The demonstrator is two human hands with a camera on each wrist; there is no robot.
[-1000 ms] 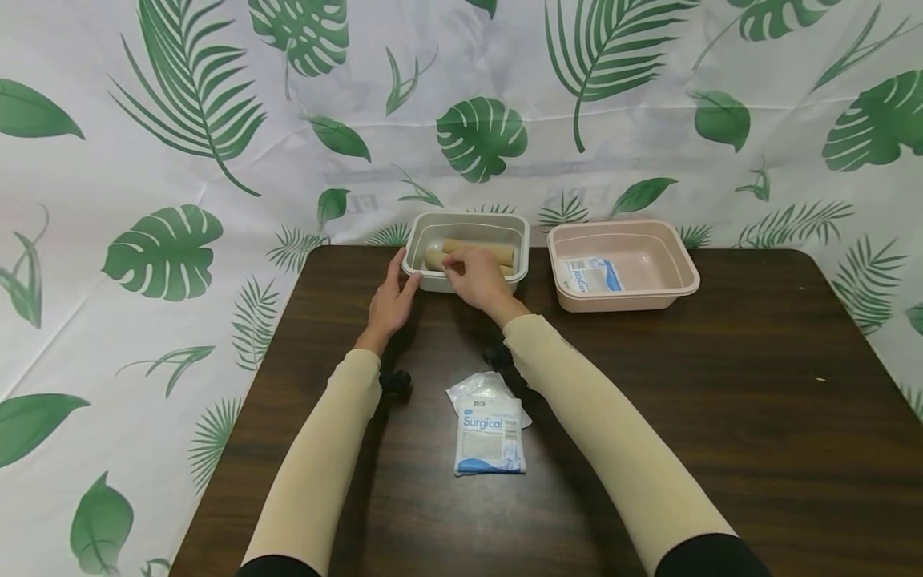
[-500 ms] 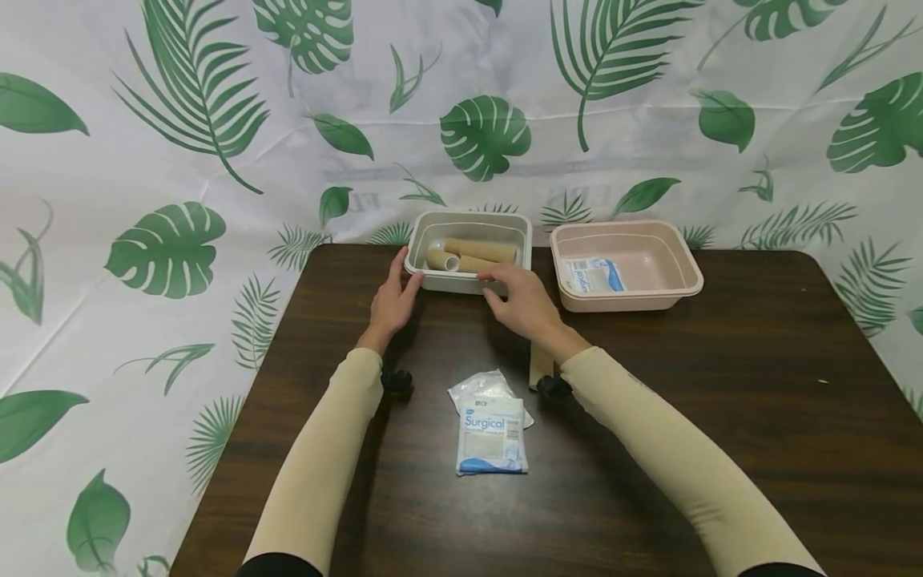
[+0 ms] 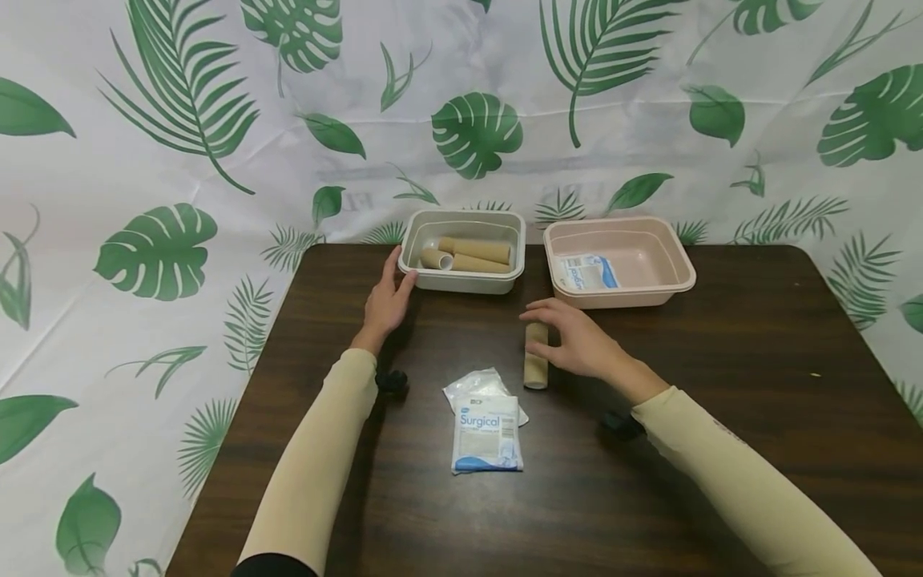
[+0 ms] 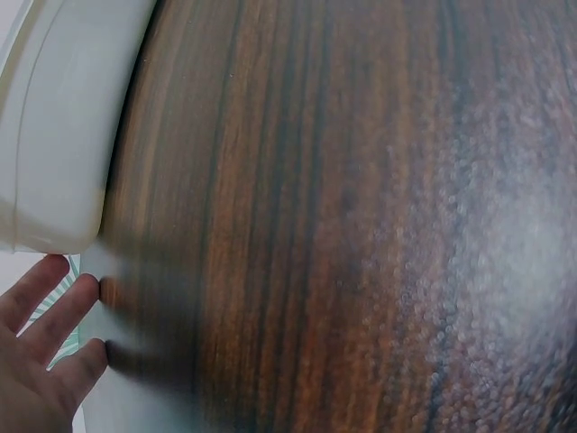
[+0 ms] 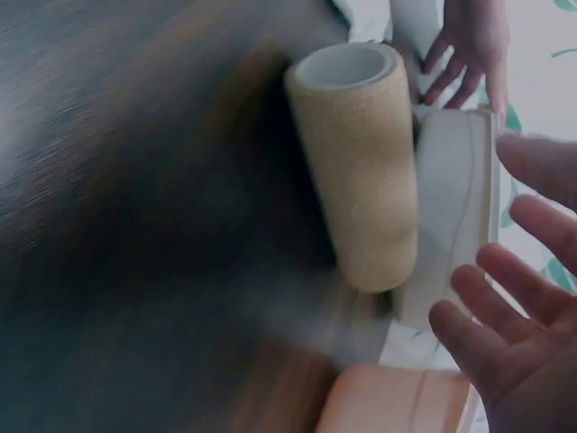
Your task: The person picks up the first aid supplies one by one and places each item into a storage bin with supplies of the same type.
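Wears snug cream sleeves [image 3: 317,457] with black cloth [image 3: 274,566] above the left, black gadgets [image 3: 392,381] at both wrists, small marking [image 3: 730,433] on the right sleeve.

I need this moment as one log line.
left hand: at white bin; right hand: near tan roll, not holding; tan roll: on table
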